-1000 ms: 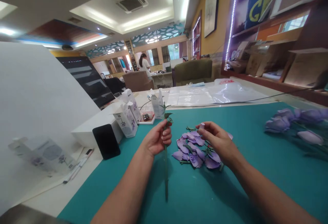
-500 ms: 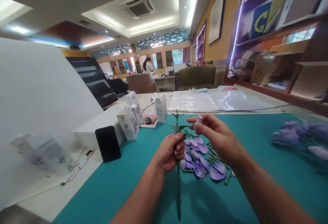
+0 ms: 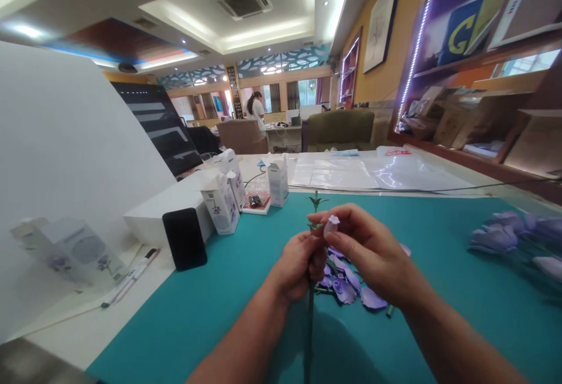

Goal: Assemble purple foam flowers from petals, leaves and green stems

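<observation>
Lilac foam petal, small and curled, sits pinched narrow between thumb and fingertips of right hand, at frame center. Petal is just beside the top of green stem; can't tell if they touch.

Left hand is closed around the stem, fingers curled tight. Stem stands near upright, slightly tilted, with small leaves above the fist and its lower end running off the bottom edge.

Loose lilac petals lie in a pile under the hands on teal mat. Finished lilac flowers lie at right edge of the mat.

Upper left of the mat: white boxes, black phone. Clear plastic sheet lies beyond the mat, upper center.
</observation>
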Tool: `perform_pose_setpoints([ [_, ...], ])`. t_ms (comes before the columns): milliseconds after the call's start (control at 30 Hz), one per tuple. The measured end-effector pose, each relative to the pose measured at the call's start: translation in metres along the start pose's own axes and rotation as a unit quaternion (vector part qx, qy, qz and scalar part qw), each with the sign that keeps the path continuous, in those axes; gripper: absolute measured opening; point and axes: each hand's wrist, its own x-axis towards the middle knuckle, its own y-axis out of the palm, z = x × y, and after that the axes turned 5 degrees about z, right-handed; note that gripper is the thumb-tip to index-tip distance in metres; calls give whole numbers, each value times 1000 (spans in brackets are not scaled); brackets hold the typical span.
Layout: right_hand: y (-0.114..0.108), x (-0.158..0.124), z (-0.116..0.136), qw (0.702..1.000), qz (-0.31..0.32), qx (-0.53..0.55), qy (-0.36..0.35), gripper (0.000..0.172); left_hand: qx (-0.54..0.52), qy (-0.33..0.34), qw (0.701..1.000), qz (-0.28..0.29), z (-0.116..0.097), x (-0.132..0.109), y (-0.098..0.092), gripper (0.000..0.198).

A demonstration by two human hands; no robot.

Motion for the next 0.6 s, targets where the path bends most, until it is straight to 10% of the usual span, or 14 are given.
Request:
perform_pose_setpoints([
  [200, -17, 8, -6, 989, -146, 0, 14, 21, -95, -41, 992, 77, -4, -2, -8, 40],
  [600, -21, 10, -8, 994, -20, -75, 81, 21, -129, -49, 984, 112, -6, -1, -14, 39],
])
